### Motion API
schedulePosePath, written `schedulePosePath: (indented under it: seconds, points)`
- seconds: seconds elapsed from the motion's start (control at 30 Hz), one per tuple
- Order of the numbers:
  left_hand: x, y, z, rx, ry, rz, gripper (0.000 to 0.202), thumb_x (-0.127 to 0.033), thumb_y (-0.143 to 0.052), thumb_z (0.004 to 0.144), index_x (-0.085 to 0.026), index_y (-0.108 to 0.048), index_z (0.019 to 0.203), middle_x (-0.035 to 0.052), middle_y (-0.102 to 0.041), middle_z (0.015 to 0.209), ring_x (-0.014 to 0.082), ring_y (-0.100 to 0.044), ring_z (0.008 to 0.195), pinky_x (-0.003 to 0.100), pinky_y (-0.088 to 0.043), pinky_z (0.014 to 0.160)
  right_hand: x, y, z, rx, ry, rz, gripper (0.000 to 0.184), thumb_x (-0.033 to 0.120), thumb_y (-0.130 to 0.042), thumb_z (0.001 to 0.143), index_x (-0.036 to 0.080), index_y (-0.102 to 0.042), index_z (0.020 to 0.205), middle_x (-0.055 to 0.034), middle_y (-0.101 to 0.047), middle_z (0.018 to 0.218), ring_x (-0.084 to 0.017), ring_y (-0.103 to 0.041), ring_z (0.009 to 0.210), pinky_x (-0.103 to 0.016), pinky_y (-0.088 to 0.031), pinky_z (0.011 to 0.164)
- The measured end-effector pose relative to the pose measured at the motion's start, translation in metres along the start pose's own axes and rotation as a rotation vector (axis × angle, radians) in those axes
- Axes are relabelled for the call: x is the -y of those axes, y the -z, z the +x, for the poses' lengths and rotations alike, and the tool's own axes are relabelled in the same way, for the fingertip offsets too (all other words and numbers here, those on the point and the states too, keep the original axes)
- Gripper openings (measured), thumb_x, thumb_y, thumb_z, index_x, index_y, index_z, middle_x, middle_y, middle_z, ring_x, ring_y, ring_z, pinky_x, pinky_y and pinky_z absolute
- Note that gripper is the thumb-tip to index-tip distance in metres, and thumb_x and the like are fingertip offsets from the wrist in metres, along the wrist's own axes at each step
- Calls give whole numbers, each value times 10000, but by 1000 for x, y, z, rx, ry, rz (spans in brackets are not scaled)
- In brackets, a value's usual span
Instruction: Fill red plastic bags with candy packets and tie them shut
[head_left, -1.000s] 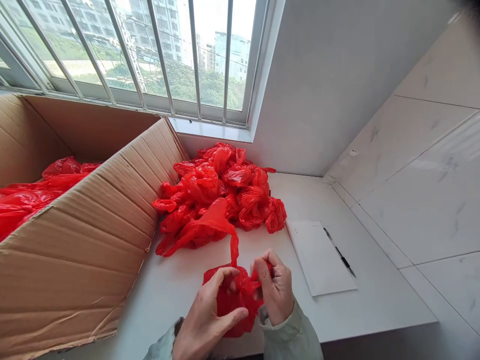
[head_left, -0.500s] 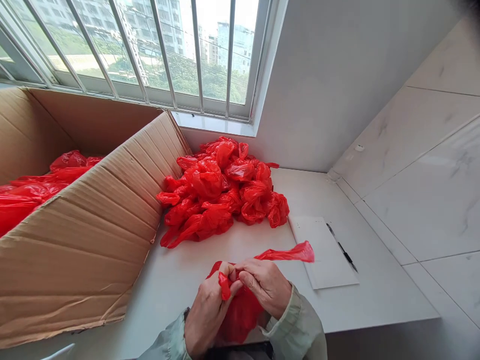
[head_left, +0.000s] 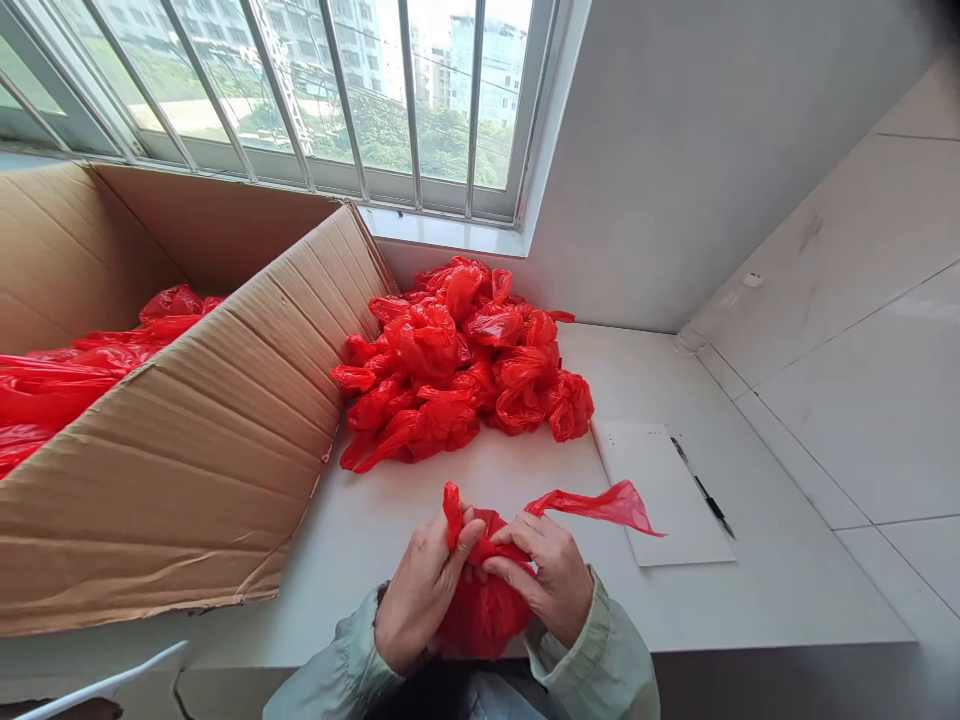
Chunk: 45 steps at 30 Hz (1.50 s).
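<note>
A red plastic bag is gathered between my two hands near the table's front edge. My left hand pinches its left side, with a short red end standing up past the fingers. On the other side my right hand grips the bag with thumb and fingers closed. From behind the right fingers a long strip of the bag trails out to the right. The bag's body hangs below both hands, partly hidden by them. Beyond them lies a heap of crumpled red plastic bags against the wall.
A large open cardboard box stands at the left, holding more red bags. White paper with a black pen lies on the white table at the right. A barred window is behind.
My hands have shifted slightly apart, with more of the gathered bag showing between them. The left end now points upward and the right strip reaches further. The view has shifted a little.
</note>
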<state>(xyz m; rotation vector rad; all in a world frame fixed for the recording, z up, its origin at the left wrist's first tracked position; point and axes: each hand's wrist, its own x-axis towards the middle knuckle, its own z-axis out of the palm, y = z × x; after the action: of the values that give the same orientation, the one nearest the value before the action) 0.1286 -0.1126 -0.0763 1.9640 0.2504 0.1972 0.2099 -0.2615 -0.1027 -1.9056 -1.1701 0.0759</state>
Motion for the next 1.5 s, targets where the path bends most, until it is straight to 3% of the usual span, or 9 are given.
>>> schedulePosePath:
  seconds: [0.17, 0.33, 0.43, 0.63, 0.77, 0.83, 1.03, 1.2, 1.5]
  points:
    - [2, -3, -1, 129, -55, -172, 221, -275, -610, 855, -200, -436, 969, 27, -643, 891, 157, -628, 794, 236, -511, 677, 6, -3, -3, -86, -246, 66, 204, 280, -508, 897, 174, -591, 744, -32, -603, 718, -159, -528, 677, -273, -364, 633]
    - [7, -18, -6, -136, -193, 78, 161, -109, -535, 853, -216, -420, 889, -36, -569, 772, 101, -593, 661, 198, -507, 618, 6, -10, -2, -124, -480, 243, 273, 326, -475, 872, 199, -433, 633, 32, -445, 610, -119, -408, 590, -243, -328, 576]
    - [11, -24, -8, -222, -320, 178, 140, -84, -513, 864, -217, -497, 903, -10, -588, 853, 116, -611, 774, 212, -516, 702, 5, -15, -1, -117, -505, 234, 302, 304, -446, 871, 213, -326, 609, 58, -338, 557, -104, -339, 537, -232, -293, 527]
    - [17, -28, -5, -314, -537, 362, 278, -85, -433, 939, -192, -597, 1137, 61, -603, 1012, 142, -631, 954, 206, -520, 858, 8, -12, 1, -111, -375, -23, 284, 284, -362, 942, 188, -487, 706, -15, -525, 694, -167, -442, 651, -285, -292, 613]
    - [16, -29, -2, -338, -547, 434, 237, -123, -387, 970, -145, -613, 1038, 66, -584, 937, 136, -637, 853, 190, -541, 751, 6, -9, 0, -105, -45, -462, 402, 275, -240, 1008, 173, -571, 804, -46, -593, 744, -197, -471, 645, -304, -317, 601]
    - [14, -29, -1, -329, -548, 459, 248, -148, -371, 980, -151, -619, 975, 57, -578, 912, 131, -633, 807, 193, -545, 712, 4, -8, -1, -113, 21, -549, 434, 304, -210, 1018, 179, -565, 801, -42, -597, 731, -199, -485, 624, -307, -335, 581]
    - [9, -25, 0, -327, -549, 485, 290, -171, -342, 993, -165, -615, 894, 48, -574, 882, 123, -626, 765, 183, -533, 655, 4, -7, -1, -259, 9, -479, 355, 405, -261, 1016, 177, -519, 934, -35, -643, 756, -192, -554, 638, -288, -415, 565]
    - [17, -24, 0, -341, -583, 478, 230, -190, -376, 1000, -168, -604, 1020, 59, -639, 932, 142, -641, 841, 213, -530, 770, 5, -12, -1, -385, 43, -408, 213, 329, -383, 1003, 199, -537, 933, -18, -655, 783, -168, -591, 695, -268, -446, 647]
    - [28, -24, -5, -315, -569, 431, 279, -181, -398, 993, -166, -526, 1240, 64, -662, 1010, 158, -633, 943, 238, -513, 864, 2, -13, 2, -245, 120, -559, 308, 216, -330, 1002, 185, -597, 851, -44, -615, 735, -192, -528, 649, -297, -416, 611]
